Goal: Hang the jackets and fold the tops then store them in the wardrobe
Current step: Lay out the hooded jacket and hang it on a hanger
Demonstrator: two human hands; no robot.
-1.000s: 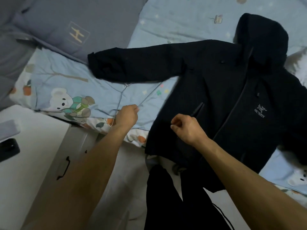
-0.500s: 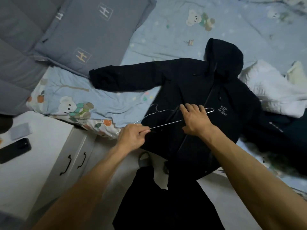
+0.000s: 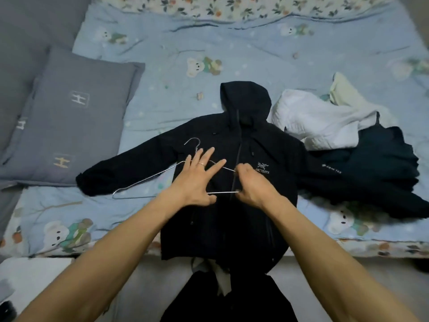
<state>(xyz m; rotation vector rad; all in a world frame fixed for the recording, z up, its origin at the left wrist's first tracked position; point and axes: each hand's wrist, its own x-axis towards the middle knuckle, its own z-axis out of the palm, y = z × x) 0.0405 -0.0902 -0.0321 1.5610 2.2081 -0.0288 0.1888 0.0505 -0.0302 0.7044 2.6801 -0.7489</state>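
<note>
Centrally, wire hanger (image 3: 148,182) under left fingers (image 3: 204,156), atop jacket (image 3: 232,217).

A grey pillow (image 3: 69,117) is lying at the left on a blue bear-print bedsheet (image 3: 232,43), beside a grey headboard (image 3: 27,31).

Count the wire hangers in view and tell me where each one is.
1. The wire hanger lies on the black jacket's chest, under the left hand, its right end at the right hand. Others may be hidden under clothes.
</note>
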